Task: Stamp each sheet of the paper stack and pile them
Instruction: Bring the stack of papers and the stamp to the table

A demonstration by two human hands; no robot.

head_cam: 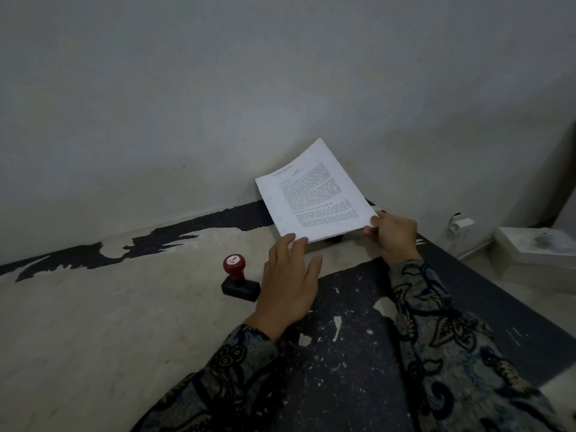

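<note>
A: Where's the stack?
B: The stack (314, 194) is lifted and tilted at the far right of the table (93, 322), by the wall (218, 88). Printed side faces the camera.
A: Grip?
B: Right hand (393, 233) pinches the stack's near right corner. Left hand (288, 282) is released, fingers straight, tips at the stack's near left edge.
A: Stamp?
B: The stamp (239, 278) stands upright on the table, just left of the left hand, untouched. Red knob reads TOP.

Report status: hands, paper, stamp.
Right hand pinches white printed paper stack, raised. Left hand open at its near edge. Red-handled black stamp untouched. Nothing blocking.
</note>
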